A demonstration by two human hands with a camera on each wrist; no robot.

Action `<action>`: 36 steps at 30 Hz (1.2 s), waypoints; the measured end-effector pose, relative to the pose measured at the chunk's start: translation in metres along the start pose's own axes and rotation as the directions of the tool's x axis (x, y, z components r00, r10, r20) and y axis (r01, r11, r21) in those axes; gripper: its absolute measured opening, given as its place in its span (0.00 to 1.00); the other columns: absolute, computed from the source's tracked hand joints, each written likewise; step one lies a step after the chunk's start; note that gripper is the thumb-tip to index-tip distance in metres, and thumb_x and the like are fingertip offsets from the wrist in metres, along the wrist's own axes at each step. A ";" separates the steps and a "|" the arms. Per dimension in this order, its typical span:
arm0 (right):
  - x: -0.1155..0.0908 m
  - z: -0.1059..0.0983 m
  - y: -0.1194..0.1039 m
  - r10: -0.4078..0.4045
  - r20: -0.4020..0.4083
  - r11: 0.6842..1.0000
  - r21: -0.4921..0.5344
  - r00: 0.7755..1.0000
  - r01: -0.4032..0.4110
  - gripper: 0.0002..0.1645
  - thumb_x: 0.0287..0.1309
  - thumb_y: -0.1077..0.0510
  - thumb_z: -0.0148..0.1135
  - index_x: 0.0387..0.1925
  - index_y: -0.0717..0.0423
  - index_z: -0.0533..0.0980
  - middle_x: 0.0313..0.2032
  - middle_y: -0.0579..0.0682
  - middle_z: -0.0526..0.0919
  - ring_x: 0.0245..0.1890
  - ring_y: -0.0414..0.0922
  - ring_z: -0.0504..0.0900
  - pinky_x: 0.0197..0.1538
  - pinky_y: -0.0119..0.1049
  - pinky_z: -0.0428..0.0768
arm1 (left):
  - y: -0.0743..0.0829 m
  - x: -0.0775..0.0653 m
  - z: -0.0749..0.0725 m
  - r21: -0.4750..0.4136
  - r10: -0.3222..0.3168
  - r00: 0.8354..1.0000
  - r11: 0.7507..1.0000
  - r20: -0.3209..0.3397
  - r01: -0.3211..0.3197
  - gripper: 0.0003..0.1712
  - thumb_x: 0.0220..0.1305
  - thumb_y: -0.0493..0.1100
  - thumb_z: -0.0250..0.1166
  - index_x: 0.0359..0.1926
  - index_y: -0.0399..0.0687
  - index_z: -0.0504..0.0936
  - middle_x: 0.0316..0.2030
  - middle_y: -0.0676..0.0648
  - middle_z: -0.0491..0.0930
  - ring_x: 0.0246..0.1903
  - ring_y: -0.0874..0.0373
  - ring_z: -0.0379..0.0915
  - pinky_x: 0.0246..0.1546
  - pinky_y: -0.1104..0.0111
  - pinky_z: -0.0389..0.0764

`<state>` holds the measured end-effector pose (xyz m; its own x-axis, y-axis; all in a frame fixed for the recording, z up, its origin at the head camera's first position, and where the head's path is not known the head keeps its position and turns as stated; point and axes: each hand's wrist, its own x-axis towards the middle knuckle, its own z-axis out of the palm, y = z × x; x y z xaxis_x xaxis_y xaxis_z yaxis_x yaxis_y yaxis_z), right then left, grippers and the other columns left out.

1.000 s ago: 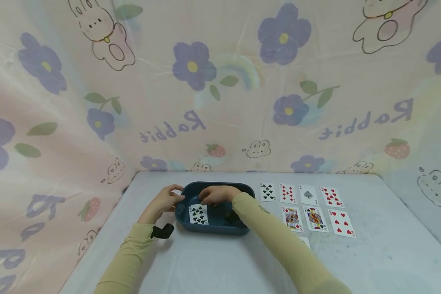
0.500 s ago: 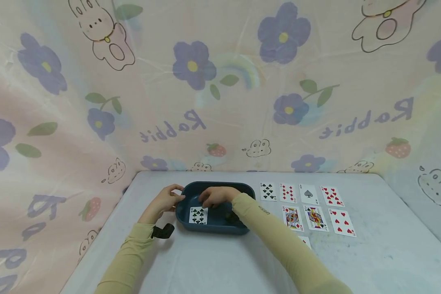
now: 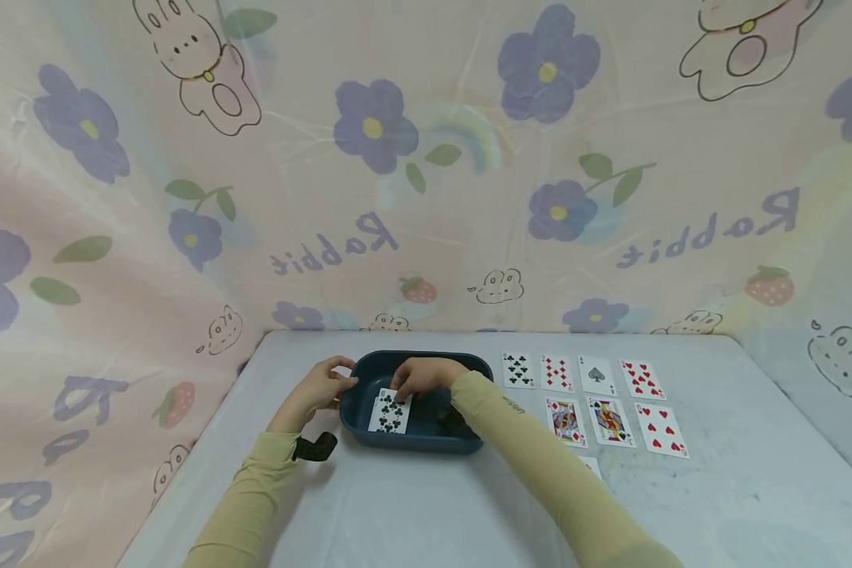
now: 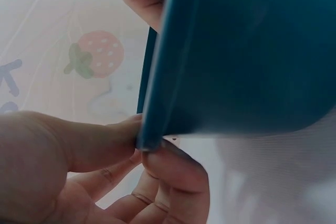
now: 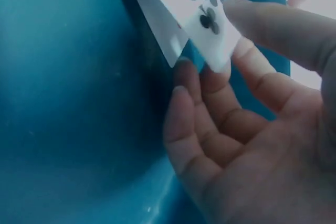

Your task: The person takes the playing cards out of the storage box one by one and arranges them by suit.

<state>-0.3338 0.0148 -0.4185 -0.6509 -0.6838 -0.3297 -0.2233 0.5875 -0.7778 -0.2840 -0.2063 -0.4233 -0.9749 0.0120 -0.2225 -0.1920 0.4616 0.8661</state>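
Observation:
In the head view, a dark blue oblong basin [image 3: 415, 445] stands on the white table. My left hand [image 3: 321, 386] holds its left end; the left wrist view shows thumb and finger pinching the basin's rim [image 4: 157, 93]. Inside the basin, my right hand [image 3: 426, 376] pinches a clubs playing card [image 3: 392, 416] by its upper corner. The right wrist view has the thumb [image 5: 268, 24] on the card's face and fingers behind it. A second card [image 5: 163, 35] lies under the clubs card, its edge sticking out at the side.
Right of the basin, face-up cards lie in rows on the table, among them an ace of spades [image 3: 596, 376], a king-like face card [image 3: 565, 424] and a hearts card [image 3: 660, 431]. My right sleeve [image 3: 539, 457] partly covers another card [image 3: 590, 465]. A patterned curtain [image 3: 454, 197] hangs behind.
My right hand, earlier hovering beside the cards in the basin, now has hold of the clubs card, which has shifted right and tilted, baring another card's edge. The left hand stays on the rim.

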 end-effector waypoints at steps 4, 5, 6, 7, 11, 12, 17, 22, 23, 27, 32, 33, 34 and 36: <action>-0.002 -0.003 0.002 -0.021 -0.023 0.999 0.039 1.000 0.022 0.03 0.58 0.64 0.64 0.35 0.60 0.78 0.33 0.47 0.79 0.32 0.41 0.75 0.38 0.36 0.77 | 0.001 -0.001 0.000 0.006 0.000 1.000 1.000 -0.004 0.000 0.19 0.67 0.38 0.60 0.58 0.43 0.71 0.38 0.37 0.77 0.30 0.50 0.76 0.25 0.65 0.77; -0.003 -0.004 0.003 -0.027 -0.030 0.999 0.045 0.999 0.029 0.03 0.58 0.65 0.63 0.35 0.60 0.78 0.32 0.47 0.79 0.32 0.41 0.75 0.37 0.35 0.77 | 0.001 -0.001 0.000 0.006 0.000 1.000 1.000 -0.005 0.000 0.19 0.67 0.38 0.60 0.58 0.43 0.71 0.38 0.37 0.77 0.29 0.50 0.76 0.25 0.65 0.77; -0.004 -0.005 0.003 -0.032 -0.036 0.998 0.050 0.999 0.034 0.03 0.59 0.65 0.63 0.35 0.60 0.78 0.32 0.47 0.78 0.31 0.41 0.75 0.36 0.34 0.77 | 0.002 -0.002 0.000 0.007 0.002 1.000 1.000 -0.004 -0.002 0.19 0.67 0.38 0.60 0.58 0.42 0.71 0.38 0.37 0.77 0.29 0.50 0.76 0.26 0.65 0.77; -0.005 -0.006 0.004 -0.039 -0.046 0.998 0.051 0.998 0.041 0.03 0.58 0.66 0.63 0.35 0.61 0.77 0.32 0.47 0.78 0.31 0.41 0.75 0.35 0.34 0.77 | 0.002 -0.003 0.000 0.006 0.003 1.000 1.000 -0.004 -0.003 0.19 0.67 0.38 0.60 0.58 0.42 0.71 0.38 0.37 0.77 0.29 0.50 0.76 0.26 0.65 0.77; -0.013 -0.012 0.005 -0.054 -0.093 0.997 0.053 0.994 0.059 0.08 0.56 0.70 0.62 0.39 0.64 0.75 0.30 0.50 0.76 0.28 0.41 0.74 0.31 0.32 0.75 | 0.002 -0.004 -0.001 0.003 0.003 1.000 1.000 0.003 -0.003 0.19 0.67 0.37 0.60 0.58 0.42 0.70 0.39 0.36 0.77 0.31 0.49 0.77 0.26 0.64 0.77; -0.015 -0.014 0.005 -0.056 -0.109 0.997 0.053 0.992 0.062 0.10 0.55 0.71 0.62 0.41 0.65 0.75 0.31 0.50 0.75 0.28 0.41 0.73 0.31 0.32 0.75 | 0.002 -0.004 -0.001 0.003 0.002 1.000 1.000 0.004 -0.002 0.19 0.68 0.37 0.59 0.58 0.42 0.70 0.40 0.36 0.77 0.32 0.48 0.77 0.26 0.64 0.77; -0.028 -0.023 0.008 -0.087 -0.148 0.995 0.040 0.985 0.094 0.29 0.53 0.76 0.59 0.58 0.64 0.70 0.29 0.53 0.73 0.23 0.42 0.70 0.27 0.31 0.71 | 0.001 -0.002 -0.002 0.010 -0.004 1.000 1.000 0.010 0.004 0.19 0.68 0.38 0.59 0.58 0.42 0.70 0.40 0.36 0.77 0.33 0.47 0.77 0.27 0.64 0.78; -0.042 -0.036 0.008 -0.161 -0.174 0.985 -0.093 0.971 0.147 0.26 0.55 0.74 0.57 0.56 0.58 0.76 0.25 0.51 0.71 0.22 0.41 0.69 0.27 0.31 0.71 | 0.002 0.000 -0.002 0.016 -0.009 1.000 1.000 0.010 0.009 0.19 0.68 0.39 0.60 0.58 0.43 0.70 0.40 0.37 0.77 0.32 0.48 0.77 0.28 0.64 0.78; -0.045 -0.038 0.008 -0.172 -0.192 0.982 -0.112 0.966 0.153 0.23 0.56 0.73 0.57 0.53 0.57 0.78 0.26 0.50 0.72 0.23 0.42 0.70 0.27 0.31 0.72 | 0.002 0.000 -0.002 0.015 -0.009 1.000 1.000 0.011 0.009 0.19 0.68 0.39 0.60 0.58 0.43 0.70 0.40 0.36 0.77 0.32 0.48 0.77 0.28 0.64 0.78; -0.056 -0.048 0.007 -0.157 -0.259 0.986 -0.090 0.953 0.138 0.14 0.60 0.69 0.58 0.46 0.57 0.80 0.32 0.51 0.77 0.28 0.43 0.75 0.31 0.35 0.77 | 0.003 0.000 -0.002 0.015 -0.006 1.000 1.000 0.013 0.005 0.19 0.68 0.38 0.60 0.58 0.43 0.70 0.39 0.36 0.77 0.32 0.49 0.77 0.28 0.64 0.78; -0.067 -0.055 0.010 -0.133 -0.307 0.989 0.024 0.943 0.147 0.07 0.61 0.65 0.61 0.41 0.63 0.79 0.34 0.50 0.81 0.33 0.45 0.78 0.38 0.43 0.80 | 0.003 0.001 -0.003 0.015 -0.010 1.000 1.000 0.016 0.009 0.19 0.68 0.38 0.59 0.58 0.43 0.70 0.39 0.37 0.77 0.31 0.50 0.77 0.28 0.64 0.78; -0.069 -0.055 0.011 -0.130 -0.311 0.987 0.047 0.941 0.152 0.08 0.60 0.66 0.61 0.41 0.65 0.78 0.33 0.51 0.81 0.32 0.46 0.78 0.40 0.46 0.80 | 0.003 0.001 -0.003 0.016 -0.010 1.000 1.000 0.017 0.010 0.19 0.68 0.38 0.59 0.58 0.43 0.70 0.39 0.37 0.77 0.31 0.50 0.77 0.28 0.64 0.78; -0.072 -0.056 0.012 -0.131 -0.314 0.986 0.061 0.940 0.158 0.08 0.60 0.66 0.62 0.41 0.66 0.78 0.32 0.51 0.82 0.31 0.46 0.79 0.40 0.48 0.80 | 0.003 0.000 -0.003 0.016 -0.012 1.000 1.000 0.018 0.011 0.19 0.68 0.38 0.59 0.59 0.43 0.70 0.39 0.37 0.77 0.31 0.50 0.77 0.28 0.65 0.78; -0.079 -0.057 0.014 -0.144 -0.312 0.979 0.096 0.939 0.182 0.08 0.59 0.67 0.62 0.40 0.69 0.77 0.30 0.52 0.81 0.30 0.47 0.80 0.41 0.51 0.80 | 0.003 0.000 -0.003 0.014 -0.012 1.000 1.000 0.020 0.011 0.20 0.68 0.38 0.59 0.59 0.43 0.70 0.39 0.37 0.78 0.31 0.50 0.76 0.28 0.65 0.78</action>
<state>-0.3273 0.1015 -0.3727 -0.8056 -0.5917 -0.0311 -0.2670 0.4092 -0.8725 -0.2850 -0.2075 -0.4198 -0.9701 0.0242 -0.2413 -0.2014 0.4743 0.8570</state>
